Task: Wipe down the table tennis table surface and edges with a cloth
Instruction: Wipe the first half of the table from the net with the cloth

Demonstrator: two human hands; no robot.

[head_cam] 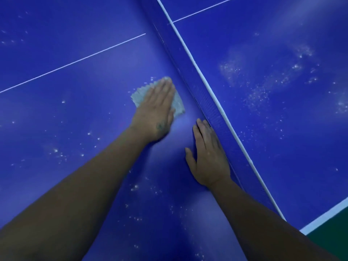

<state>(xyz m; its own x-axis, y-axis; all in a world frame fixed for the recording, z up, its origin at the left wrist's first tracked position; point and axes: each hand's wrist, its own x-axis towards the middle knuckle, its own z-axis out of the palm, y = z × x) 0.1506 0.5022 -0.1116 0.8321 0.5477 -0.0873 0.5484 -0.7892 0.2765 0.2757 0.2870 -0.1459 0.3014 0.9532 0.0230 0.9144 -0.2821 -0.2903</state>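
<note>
The blue table tennis table [66, 113] fills the view, speckled with white dust. My left hand [157, 112] lies flat on a pale grey cloth [178, 105], pressing it onto the near half close to the net. The cloth's edges show on both sides of the fingers. My right hand [207, 155] rests flat on the table with fingers together, its outer edge against the base of the blue net [205, 97]. It holds nothing.
The net with its white top band [211, 91] runs diagonally from top centre to lower right. Beyond it the far half [282, 81] carries patches of white dust. A white edge line and green floor [331, 240] show at the lower right.
</note>
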